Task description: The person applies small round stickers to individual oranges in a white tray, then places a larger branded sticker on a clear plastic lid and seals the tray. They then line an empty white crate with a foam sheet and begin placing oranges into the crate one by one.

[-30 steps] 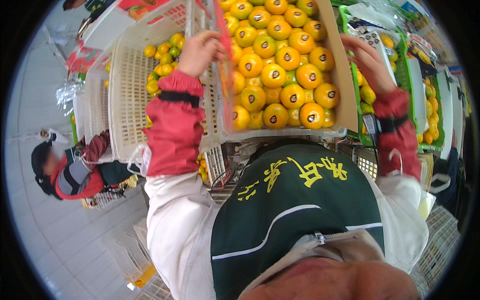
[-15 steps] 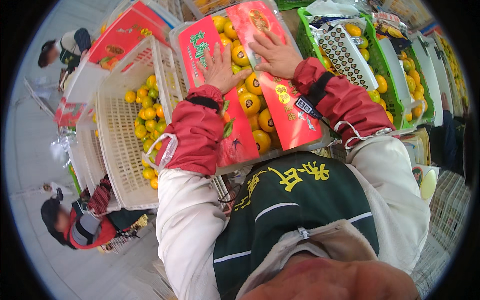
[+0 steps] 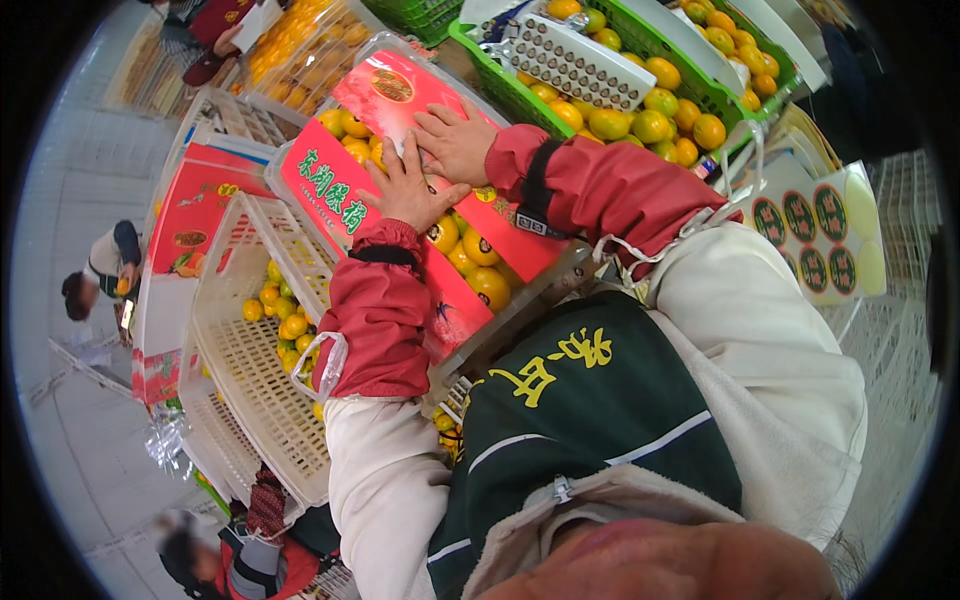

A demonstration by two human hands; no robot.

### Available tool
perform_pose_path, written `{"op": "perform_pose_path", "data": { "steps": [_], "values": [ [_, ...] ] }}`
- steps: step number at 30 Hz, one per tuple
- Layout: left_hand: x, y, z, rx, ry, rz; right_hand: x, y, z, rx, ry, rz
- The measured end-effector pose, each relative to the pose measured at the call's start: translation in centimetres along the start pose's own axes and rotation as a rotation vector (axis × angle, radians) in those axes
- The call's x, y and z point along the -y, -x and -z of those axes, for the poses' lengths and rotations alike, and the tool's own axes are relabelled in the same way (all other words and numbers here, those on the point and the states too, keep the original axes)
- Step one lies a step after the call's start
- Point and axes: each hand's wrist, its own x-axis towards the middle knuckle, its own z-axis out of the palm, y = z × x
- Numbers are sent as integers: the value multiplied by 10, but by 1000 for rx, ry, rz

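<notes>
My left hand [image 3: 410, 195] lies on the lid of a red printed fruit carton [image 3: 320, 185], fingers spread. My right hand [image 3: 452, 140] rests on the other red flap just beside it, fingers extended, its fingertips close to those of my left hand. Orange tangerines with small round stickers [image 3: 485, 285] show through the gap between the flaps. The carton sits on a clear plastic crate.
White crate with tangerines [image 3: 225, 340] at left, red carton [image 3: 185, 210] behind it. Green crates [image 3: 480, 65] of fruit and a white tray at top right; sticker sheet [image 3: 815, 235] at right. Co-workers [image 3: 275, 560] at lower left, left [image 3: 110, 260] and top [image 3: 205, 35].
The carton's flaps have folded down over the fruit, with both my hands moving from its sides onto them, now closer together. The view has turned, so the carton appears slanted.
</notes>
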Motion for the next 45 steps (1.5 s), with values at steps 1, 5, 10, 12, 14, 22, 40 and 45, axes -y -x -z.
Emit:
{"op": "perform_pose_path", "data": {
  "steps": [1,5,10,12,14,22,40,45],
  "values": [
    [-1,2,-1,-31,-88,-13,4,12,0,-76,-6,-5],
    [3,2,-6,-45,-94,-64,11,77,19,-33,-48,-84],
    [12,-3,-14,-51,-179,-95,53,169,56,-16,-38,-218],
    [14,1,-16,-84,-177,-129,70,195,75,-71,-51,-199],
    [15,5,-17,-85,-169,-142,70,214,94,1,-163,-144],
    [28,26,-31,-152,-127,-281,-60,369,158,-336,-536,-591],
    [-370,117,53,-86,153,-924,-310,678,310,-328,343,-1287],
    [-486,64,-26,237,510,-1076,-272,656,346,-430,209,-982]
  ]
}}
